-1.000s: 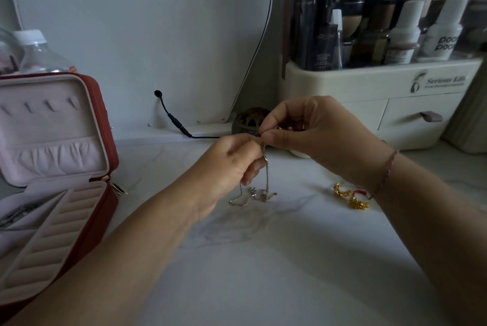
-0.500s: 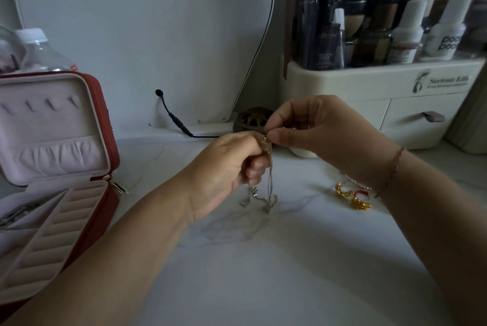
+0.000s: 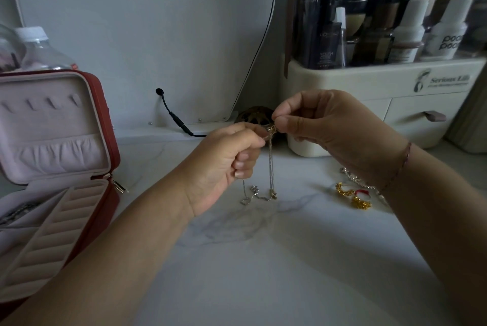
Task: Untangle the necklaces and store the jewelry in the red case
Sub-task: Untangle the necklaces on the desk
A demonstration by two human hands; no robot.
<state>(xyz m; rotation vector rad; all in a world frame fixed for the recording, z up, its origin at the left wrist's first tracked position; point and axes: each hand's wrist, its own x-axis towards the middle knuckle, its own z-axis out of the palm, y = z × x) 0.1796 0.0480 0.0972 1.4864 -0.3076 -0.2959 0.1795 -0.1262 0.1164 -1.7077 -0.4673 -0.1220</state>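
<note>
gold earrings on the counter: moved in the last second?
No. The gold earrings lie where they did, at the same offset below and left of the cream organizer's drawer handle.

Necklace (image 3: pixel 270 164) top hidden btwn fingertips (image 3: pixel 284 123); red case (image 3: pixel 112 141) partly off-frame left.
</note>
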